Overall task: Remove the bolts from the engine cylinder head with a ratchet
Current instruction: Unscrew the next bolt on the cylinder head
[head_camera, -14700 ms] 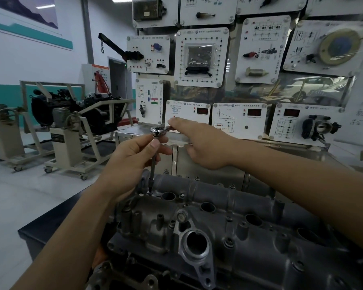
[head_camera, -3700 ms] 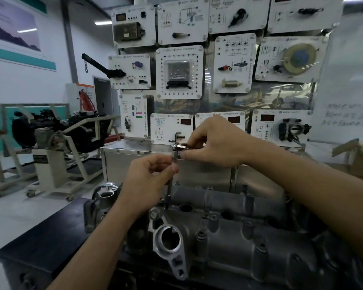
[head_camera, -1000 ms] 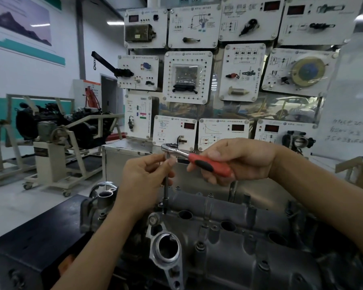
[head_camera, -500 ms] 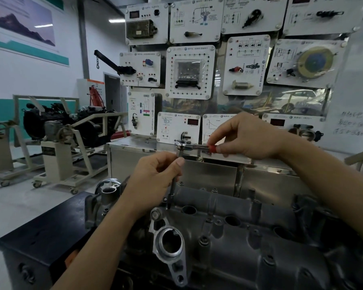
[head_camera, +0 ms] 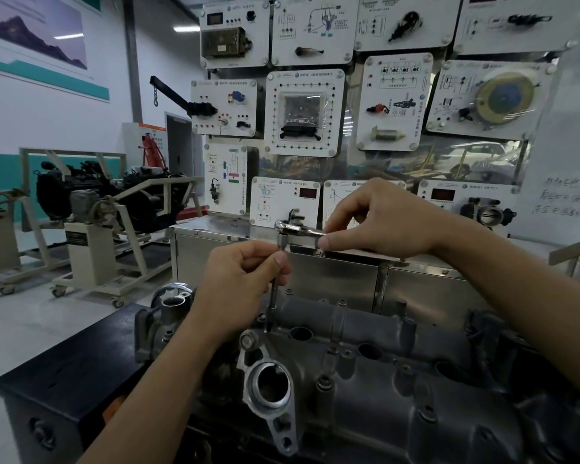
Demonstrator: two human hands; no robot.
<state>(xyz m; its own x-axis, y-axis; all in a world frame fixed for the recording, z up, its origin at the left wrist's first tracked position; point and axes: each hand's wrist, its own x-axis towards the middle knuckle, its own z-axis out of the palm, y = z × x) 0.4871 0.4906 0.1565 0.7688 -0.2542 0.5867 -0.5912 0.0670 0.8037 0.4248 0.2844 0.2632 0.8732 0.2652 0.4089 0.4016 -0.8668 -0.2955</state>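
Note:
A grey engine cylinder head (head_camera: 399, 380) fills the lower middle and right of the head view. A ratchet (head_camera: 293, 228) with a long extension bar (head_camera: 274, 298) stands upright on a bolt at the head's far left corner. My left hand (head_camera: 238, 286) pinches the extension bar just below the ratchet head. My right hand (head_camera: 382, 222) grips the ratchet handle, which points right and is mostly hidden under the fingers. Several bolts (head_camera: 322, 383) stick up along the head.
The head sits on a black stand (head_camera: 57, 373). Behind it are a steel cabinet (head_camera: 342, 283) and a wall of white training panels (head_camera: 305, 112). An engine on a wheeled frame (head_camera: 94, 209) stands on the floor at left.
Over the last second my right hand swung the ratchet handle away from me and slid along it until the red grip is hidden. My left hand stays on the extension bar.

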